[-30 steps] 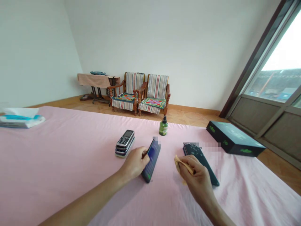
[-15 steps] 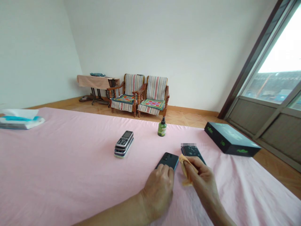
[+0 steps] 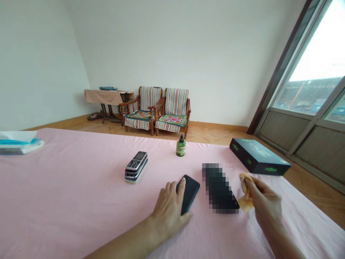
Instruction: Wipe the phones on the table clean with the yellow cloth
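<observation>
My left hand point(image 3: 169, 201) lies over a dark smartphone point(image 3: 192, 190) that is back up on the cloth. Its fingers are spread, the index finger along the phone's camera end and the thumb by the lower edge. To the right, my right hand point(image 3: 265, 199) pinches a crumpled yellow-orange wiping cloth point(image 3: 245, 201). That cloth hangs just right of a second dark phone point(image 3: 219, 189), whose surface is blurred out by pixels. Farther left, a silver and black keypad phone point(image 3: 137, 160) tops a small stack of phones.
A pink cloth point(image 3: 81, 187) covers the table. Toward its far side are a green spray bottle point(image 3: 180, 147) and a black box point(image 3: 258, 156). A tissue pack point(image 3: 20, 145) lies at far left. Two wooden armchairs point(image 3: 175, 108) stand by the wall.
My right hand moved right with the wiping cloth, away from the second phone. My left hand's curled fingers spread out and shifted left on the smartphone. The view swung slightly right.
</observation>
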`<state>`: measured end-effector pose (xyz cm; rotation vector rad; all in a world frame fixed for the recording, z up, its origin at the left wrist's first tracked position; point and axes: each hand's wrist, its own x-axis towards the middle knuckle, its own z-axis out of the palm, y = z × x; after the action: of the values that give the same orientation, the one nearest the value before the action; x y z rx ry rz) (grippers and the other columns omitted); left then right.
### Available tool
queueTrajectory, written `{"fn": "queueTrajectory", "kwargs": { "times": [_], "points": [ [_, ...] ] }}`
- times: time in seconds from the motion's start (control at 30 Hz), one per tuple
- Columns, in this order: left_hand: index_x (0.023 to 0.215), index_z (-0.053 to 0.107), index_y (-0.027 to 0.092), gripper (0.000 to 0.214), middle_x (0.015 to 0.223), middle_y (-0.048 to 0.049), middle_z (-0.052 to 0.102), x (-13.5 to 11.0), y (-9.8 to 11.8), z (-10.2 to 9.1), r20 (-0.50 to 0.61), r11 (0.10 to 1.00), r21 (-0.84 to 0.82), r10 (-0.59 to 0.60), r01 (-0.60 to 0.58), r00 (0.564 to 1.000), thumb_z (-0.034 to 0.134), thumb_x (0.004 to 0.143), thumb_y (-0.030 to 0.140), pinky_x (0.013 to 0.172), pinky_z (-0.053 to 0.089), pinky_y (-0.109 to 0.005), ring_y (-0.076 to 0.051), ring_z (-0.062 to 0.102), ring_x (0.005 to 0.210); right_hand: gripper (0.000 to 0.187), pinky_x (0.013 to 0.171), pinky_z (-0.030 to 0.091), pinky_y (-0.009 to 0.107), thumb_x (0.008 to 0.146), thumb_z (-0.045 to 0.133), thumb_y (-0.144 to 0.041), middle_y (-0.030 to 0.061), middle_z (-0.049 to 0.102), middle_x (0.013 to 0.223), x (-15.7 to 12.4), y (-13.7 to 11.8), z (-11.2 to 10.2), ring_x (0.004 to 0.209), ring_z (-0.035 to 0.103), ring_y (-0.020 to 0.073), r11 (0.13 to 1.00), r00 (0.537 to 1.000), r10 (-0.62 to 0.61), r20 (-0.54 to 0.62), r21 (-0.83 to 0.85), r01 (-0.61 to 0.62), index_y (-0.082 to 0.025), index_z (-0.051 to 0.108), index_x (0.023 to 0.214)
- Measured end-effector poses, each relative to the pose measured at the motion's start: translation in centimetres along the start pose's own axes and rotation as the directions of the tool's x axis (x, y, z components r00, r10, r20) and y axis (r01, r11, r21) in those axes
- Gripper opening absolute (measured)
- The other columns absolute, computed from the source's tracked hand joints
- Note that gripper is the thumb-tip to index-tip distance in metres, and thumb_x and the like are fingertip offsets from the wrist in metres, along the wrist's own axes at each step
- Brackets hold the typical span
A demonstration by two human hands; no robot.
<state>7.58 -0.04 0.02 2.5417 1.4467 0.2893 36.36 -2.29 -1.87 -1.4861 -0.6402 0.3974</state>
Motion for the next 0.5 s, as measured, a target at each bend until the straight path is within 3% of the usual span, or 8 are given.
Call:
{"fn": "queueTrajectory", "kwargs": {
  "times": [0.2,0.5],
  "points": [
    [0.150,0.024,0.010,0.094,0.122,-0.0200,0.053,1.1,0.8,-1.0,0.052,0.998,0.031,-0.053,0.051,0.997,0.062,0.069,0.040,0.094,0.043,-0.049,-0.038,0.048,0.112,0.051,0.051,0.048,0.021,0.060,0.075,-0.047,0.0058,0.071,0.078,0.1,0.4,-0.2,0.067,0.062,0.0175,0.999,0.999,0.029,-0.024,-0.046,-0.030,-0.010,0.075,0.095],
    [0.140,0.039,0.008,0.095,0.121,-0.0197,0.053,2.4,0.4,-1.9,0.103,0.998,0.039,-0.053,0.049,0.993,0.067,0.057,0.042,0.093,0.046,-0.045,-0.039,0.051,0.113,0.051,0.049,0.046,0.018,0.060,0.075,-0.048,0.0057,0.068,0.077,0.1,0.4,-0.2,0.069,0.059,0.0165,0.997,0.998,0.064,0.017,-0.038,-0.064,-0.011,0.074,0.094]
  ]
}}
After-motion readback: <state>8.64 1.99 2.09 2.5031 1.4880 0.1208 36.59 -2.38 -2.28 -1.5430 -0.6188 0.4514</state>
